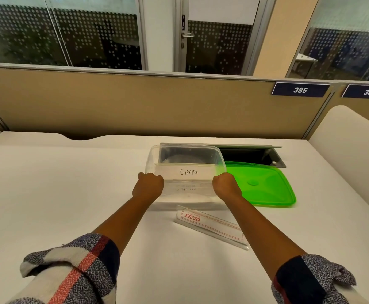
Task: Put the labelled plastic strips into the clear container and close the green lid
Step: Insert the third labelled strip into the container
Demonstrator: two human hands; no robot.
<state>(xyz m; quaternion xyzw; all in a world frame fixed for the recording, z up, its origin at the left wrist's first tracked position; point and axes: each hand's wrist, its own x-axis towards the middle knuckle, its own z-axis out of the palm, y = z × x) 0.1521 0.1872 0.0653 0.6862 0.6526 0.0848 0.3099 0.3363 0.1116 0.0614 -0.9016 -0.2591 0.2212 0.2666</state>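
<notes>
Centrally, the labelled strip [189, 172], a clear flat plastic bar with a white card reading "GIRAFEE", sits upright over the clear container [155, 154]. The left hand [148, 186] and right hand [225, 184] are fisted tight around its ends. At 3 o'clock of the container the glossy green lid [266, 189] lies flat. Another strip [212, 229] lies at 6 o'clock on the matte white desk [47, 183], before a tan partition [135, 102].

A white desk [47, 194] has an open cable tray [251, 155] before a tan partition [135, 106].
</notes>
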